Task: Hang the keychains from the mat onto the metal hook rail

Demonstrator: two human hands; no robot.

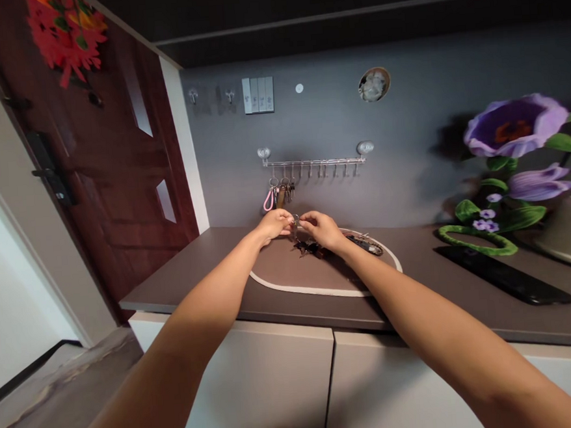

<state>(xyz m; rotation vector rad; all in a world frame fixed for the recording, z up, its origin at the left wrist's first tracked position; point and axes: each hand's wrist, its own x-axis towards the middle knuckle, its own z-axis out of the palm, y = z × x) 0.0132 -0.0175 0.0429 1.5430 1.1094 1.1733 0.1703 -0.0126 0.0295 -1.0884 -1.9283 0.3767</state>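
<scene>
Both hands meet over an oval mat (315, 291) with a pale rim. Between them is a small metal key ring (296, 220), pinched from the left by my left hand (277, 224) and from the right by my right hand (322, 230). Dark keys (307, 248) show just below the ring; whether they hang from it or lie on the mat I cannot tell. More keys with a strap or chain (366, 244) lie on the mat, right of my right wrist. Behind the hands, a hook rail (316, 163) carries bunches of keys (285, 189) and a pink loop (268, 200) at its left end.
The dark countertop (172, 274) runs along the wall. On the right are a long black object (505, 275), purple fabric flowers (514, 126) and a pale lampshade-like object (570, 227). A dark shelf (350, 14) overhangs above. A red-brown door (115, 160) stands at left.
</scene>
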